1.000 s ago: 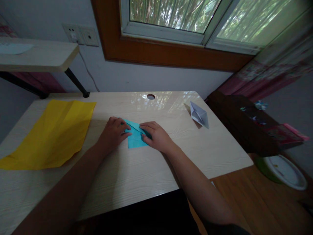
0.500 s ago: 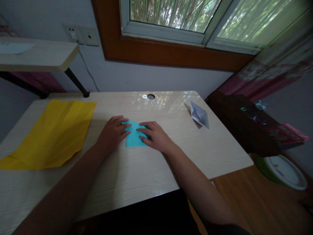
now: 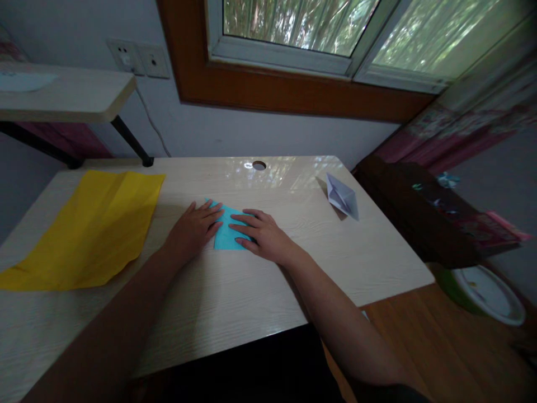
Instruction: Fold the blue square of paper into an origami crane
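A folded piece of light-blue paper (image 3: 225, 237) lies flat on the pale wooden table (image 3: 235, 302). My left hand (image 3: 193, 228) rests on its left side, fingers spread and pressing on the upper left part, where a small pointed corner shows past the fingertips. Over the right side lies my right hand (image 3: 260, 235), its fingers stretched out flat and apart on the paper. The paper's right part is hidden under that hand.
A large yellow sheet (image 3: 96, 229) lies to the left. At the back right stands a folded white paper boat (image 3: 343, 197). A raised shelf (image 3: 67, 92) is at the far left; a round cable hole (image 3: 259, 165) sits near the back edge.
Both hands have shifted slightly on the blue paper, the right fingers sliding a little left. A pointed upper left corner of the paper now shows beyond my left fingers.
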`<state>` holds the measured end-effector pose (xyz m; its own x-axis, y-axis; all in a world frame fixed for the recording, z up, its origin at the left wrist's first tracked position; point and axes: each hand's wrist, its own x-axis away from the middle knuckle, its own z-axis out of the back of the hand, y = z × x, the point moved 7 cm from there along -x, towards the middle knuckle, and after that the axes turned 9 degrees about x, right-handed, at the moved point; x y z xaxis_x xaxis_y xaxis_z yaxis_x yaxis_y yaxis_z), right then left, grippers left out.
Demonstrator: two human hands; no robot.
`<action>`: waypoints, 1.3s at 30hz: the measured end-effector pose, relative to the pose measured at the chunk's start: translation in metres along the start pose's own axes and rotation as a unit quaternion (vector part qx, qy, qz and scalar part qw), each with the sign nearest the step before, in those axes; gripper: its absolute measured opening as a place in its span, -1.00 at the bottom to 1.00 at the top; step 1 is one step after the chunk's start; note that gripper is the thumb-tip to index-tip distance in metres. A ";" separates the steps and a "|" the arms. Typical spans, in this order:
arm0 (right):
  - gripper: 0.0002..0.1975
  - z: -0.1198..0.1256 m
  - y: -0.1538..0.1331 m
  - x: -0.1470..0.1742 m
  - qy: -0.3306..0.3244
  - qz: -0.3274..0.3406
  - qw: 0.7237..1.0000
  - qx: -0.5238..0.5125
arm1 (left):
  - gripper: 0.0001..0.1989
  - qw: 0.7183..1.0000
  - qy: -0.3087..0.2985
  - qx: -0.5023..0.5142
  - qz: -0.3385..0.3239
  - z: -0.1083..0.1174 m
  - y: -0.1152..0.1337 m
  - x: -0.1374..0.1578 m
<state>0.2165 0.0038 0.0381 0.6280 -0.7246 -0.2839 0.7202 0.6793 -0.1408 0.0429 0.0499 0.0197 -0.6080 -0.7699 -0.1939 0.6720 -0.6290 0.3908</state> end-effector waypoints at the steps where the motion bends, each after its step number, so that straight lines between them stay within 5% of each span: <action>1: -0.60 0.000 0.000 0.000 -0.002 0.000 1.000 0.001 | -0.55 1.000 -0.004 -0.005 0.003 0.000 0.000 0.000; 7: -0.58 0.001 0.002 0.000 0.008 -0.007 1.000 -0.006 | -0.53 1.000 -0.006 -0.020 -0.005 -0.002 0.001 0.002; 16: -0.52 0.003 0.005 -0.003 0.034 -0.025 0.998 -0.050 | -0.72 0.993 0.103 -0.012 -0.047 0.019 0.010 0.000; 21: -0.54 0.003 0.006 -0.004 0.037 -0.025 0.998 -0.054 | -0.85 0.993 0.088 -0.007 -0.073 0.017 0.012 0.000; 39: -0.63 0.004 0.002 -0.001 0.030 -0.008 0.999 -0.026 | -0.72 0.995 0.083 -0.001 -0.060 0.014 0.008 0.000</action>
<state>0.2185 0.0051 0.0418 0.5969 -0.7282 -0.3368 0.7124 0.6741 -0.1950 0.0425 0.0461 0.0350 -0.6058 -0.6966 -0.3843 0.5997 -0.7173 0.3548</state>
